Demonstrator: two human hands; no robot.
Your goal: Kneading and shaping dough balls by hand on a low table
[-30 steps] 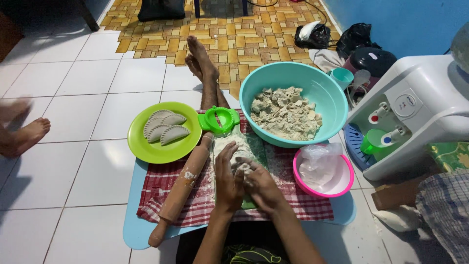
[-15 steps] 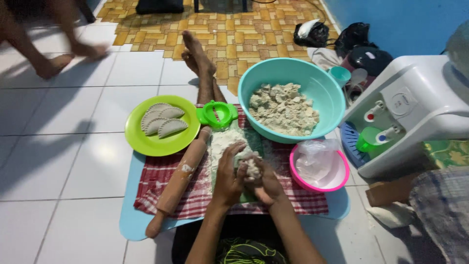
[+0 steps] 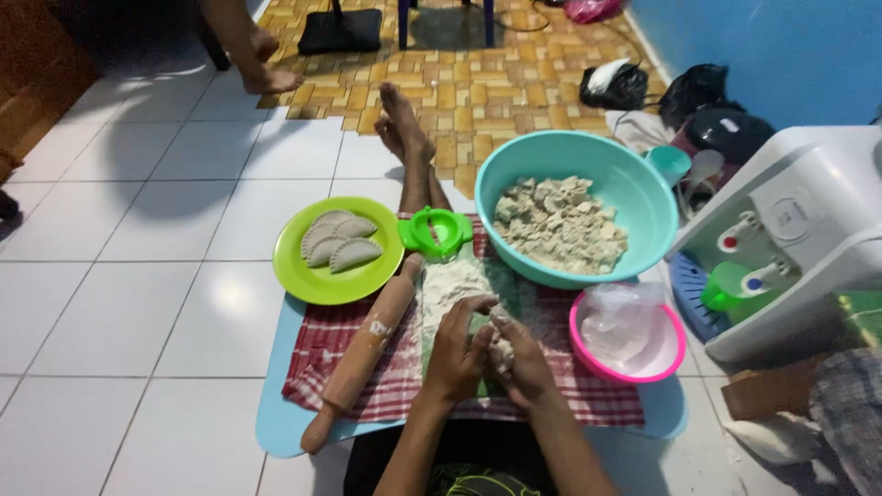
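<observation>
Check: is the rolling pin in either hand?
No. The rolling pin lies on the checked cloth, left of both hands, which press a dough lump.

Floor, near part: large white glazed tiles with grey joints, reflecting soft overhead light. Floor, far part: small tan and brown brick-pattern tiles, meeting the white in a stepped edge. Wall, right: plain blue. Far left corner: brown wooden furniture, partly in shadow. Top centre: dark blue legs of a chair or stand, with a black flat base beside them. Along the blue wall: black bags. Right edge: white water dispenser standing on the floor.
</observation>
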